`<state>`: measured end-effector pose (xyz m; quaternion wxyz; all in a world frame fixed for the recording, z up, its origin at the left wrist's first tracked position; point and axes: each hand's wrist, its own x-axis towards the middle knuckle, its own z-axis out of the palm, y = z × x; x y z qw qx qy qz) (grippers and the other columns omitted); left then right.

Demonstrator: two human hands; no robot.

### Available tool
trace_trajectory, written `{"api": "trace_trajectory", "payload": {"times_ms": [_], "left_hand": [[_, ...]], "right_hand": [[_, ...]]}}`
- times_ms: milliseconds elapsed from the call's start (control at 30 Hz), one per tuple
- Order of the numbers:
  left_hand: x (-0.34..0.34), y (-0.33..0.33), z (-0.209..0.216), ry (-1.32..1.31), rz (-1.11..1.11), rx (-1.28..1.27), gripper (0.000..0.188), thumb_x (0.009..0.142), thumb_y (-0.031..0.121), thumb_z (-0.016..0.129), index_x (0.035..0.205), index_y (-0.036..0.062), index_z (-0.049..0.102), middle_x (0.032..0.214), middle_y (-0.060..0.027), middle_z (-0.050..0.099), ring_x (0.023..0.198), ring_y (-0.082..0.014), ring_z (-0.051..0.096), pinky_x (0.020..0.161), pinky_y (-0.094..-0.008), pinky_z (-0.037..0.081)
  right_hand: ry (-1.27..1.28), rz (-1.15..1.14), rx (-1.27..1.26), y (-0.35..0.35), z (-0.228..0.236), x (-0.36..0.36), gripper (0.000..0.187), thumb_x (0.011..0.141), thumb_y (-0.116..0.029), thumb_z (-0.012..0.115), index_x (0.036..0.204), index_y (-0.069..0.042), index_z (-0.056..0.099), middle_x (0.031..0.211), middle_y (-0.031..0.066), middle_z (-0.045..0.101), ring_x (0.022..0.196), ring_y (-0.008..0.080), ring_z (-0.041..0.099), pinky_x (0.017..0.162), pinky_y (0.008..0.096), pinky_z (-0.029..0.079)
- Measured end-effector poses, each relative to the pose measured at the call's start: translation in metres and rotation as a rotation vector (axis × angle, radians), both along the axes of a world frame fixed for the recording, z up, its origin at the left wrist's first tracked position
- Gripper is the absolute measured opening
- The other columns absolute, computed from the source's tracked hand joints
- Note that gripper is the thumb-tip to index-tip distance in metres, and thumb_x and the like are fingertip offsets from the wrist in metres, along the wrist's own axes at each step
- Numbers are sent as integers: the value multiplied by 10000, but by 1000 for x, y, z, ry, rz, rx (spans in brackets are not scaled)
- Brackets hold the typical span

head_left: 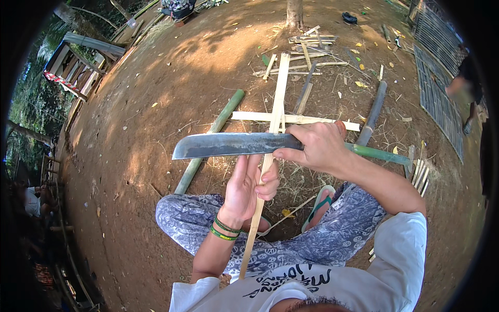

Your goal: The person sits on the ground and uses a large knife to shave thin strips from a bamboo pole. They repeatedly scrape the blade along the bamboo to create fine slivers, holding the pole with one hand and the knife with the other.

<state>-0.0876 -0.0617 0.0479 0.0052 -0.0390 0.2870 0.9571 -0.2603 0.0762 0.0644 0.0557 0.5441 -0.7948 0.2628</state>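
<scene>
My right hand is closed around the handle of a machete, with the thumb against the side near the blade. The broad dark blade points left and lies across a long pale bamboo strip. My left hand grips that strip just below the blade; part of its fingers is hidden behind the metal. From my lap the strip runs up and away from me. Beyond the blade, another split bamboo piece lies crosswise. Green bamboo poles lie on either side, one left and one right.
My legs are bent in front of me on brown earth. Split bamboo pieces are heaped near a tree trunk. More strips lie at my right. A slatted bamboo panel and another person are at far right.
</scene>
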Motion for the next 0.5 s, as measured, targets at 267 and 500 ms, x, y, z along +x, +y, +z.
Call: {"api": "trace_trajectory", "payload": {"times_ms": [267,500], "left_hand": [[15,14,-5,40,4,-125,480,1087,431,273,1497,183,292,818,-13,439,556,-65,347,493,-201,290],[-13,1,-5,-77,125,-81,390,1090,293,324,1460,172,352,804,-36,512,498,-56,353,443,-196,310]], "right_hand": [[-101,-26,-137,4,-1,-19,680,859,-694,580,697,-40,671,507,153,582,513,349,640,493,459,491],[-117,131,-78,2,4,7,627,837,-650,629,702,-39,659,569,164,622,505,357,624,507,472,484]]}}
